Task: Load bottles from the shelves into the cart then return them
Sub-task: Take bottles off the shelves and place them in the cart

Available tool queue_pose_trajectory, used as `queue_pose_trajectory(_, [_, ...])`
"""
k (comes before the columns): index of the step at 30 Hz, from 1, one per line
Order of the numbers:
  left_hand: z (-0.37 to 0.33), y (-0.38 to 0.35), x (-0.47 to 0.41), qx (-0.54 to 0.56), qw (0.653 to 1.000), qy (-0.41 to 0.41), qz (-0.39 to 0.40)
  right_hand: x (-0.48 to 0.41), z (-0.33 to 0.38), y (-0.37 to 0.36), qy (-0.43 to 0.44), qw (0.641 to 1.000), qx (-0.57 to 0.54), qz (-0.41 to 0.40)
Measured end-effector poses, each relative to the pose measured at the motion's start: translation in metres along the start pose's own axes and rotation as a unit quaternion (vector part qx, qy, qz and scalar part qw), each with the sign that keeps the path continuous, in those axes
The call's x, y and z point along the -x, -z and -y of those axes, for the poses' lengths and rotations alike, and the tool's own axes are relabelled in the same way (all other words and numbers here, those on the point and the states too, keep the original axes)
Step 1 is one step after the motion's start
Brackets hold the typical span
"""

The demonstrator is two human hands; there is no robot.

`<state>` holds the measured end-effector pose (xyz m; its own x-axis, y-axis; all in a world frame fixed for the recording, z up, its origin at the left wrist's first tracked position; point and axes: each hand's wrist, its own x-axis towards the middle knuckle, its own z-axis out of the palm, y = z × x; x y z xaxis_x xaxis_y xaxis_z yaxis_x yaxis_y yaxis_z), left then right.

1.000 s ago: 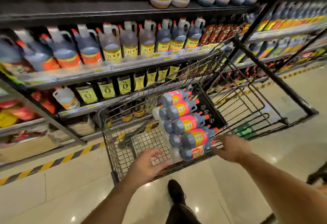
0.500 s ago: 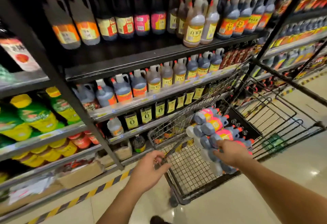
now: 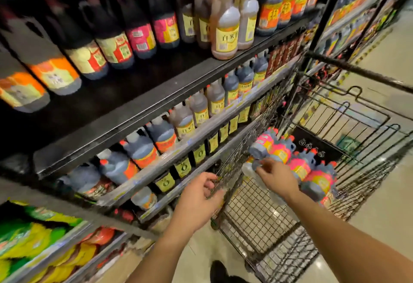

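A black wire cart (image 3: 257,218) stands against the shelves at the lower right. In it lie several dark bottles with pink and orange labels (image 3: 306,166), stacked on their sides. My right hand (image 3: 277,177) reaches into the cart, and its fingers curl on the base of the nearest upper bottle (image 3: 266,148). At the cart's near corner my left hand (image 3: 199,197) holds the wire rim between thumb and fingers. Similar dark bottles with orange labels (image 3: 138,148) stand in a row on the middle shelf.
The upper black shelf (image 3: 134,88) has a bare stretch in front of tall bottles (image 3: 225,32). Lower shelves hold small dark bottles with yellow labels (image 3: 183,166) and green and yellow bags (image 3: 33,235). The cart's handle bar (image 3: 357,71) crosses the right side. My shoe (image 3: 220,269) is on the shiny floor.
My view has swung up and left toward the shelves. My right hand went from the cart's edge onto the stacked bottles, and my left hand closed on the cart's rim.
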<state>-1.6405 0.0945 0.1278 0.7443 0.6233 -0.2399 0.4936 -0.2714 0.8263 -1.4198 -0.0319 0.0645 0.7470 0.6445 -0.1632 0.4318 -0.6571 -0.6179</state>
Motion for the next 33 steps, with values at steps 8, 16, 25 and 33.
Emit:
queue_pose_trajectory(8, [-0.043, -0.004, -0.082, 0.018, 0.995, -0.047, 0.092, 0.003, 0.006, 0.024, -0.083, 0.981, -0.106, -0.141])
queue_pose_trajectory(16, [-0.068, -0.045, -0.138, 0.029, 0.968, -0.124, 0.215, 0.043, -0.012, 0.044, -0.186, 0.926, -0.120, -0.306])
queue_pose_trajectory(25, [-0.066, -0.115, -0.173, -0.027, 0.942, -0.114, 0.314, 0.073, -0.063, 0.018, -0.325, 0.869, -0.128, -0.351])
queue_pose_trajectory(33, [-0.059, -0.191, -0.227, -0.128, 0.950, -0.062, 0.280, 0.008, -0.144, 0.008, -0.354, 0.880, -0.180, -0.261])
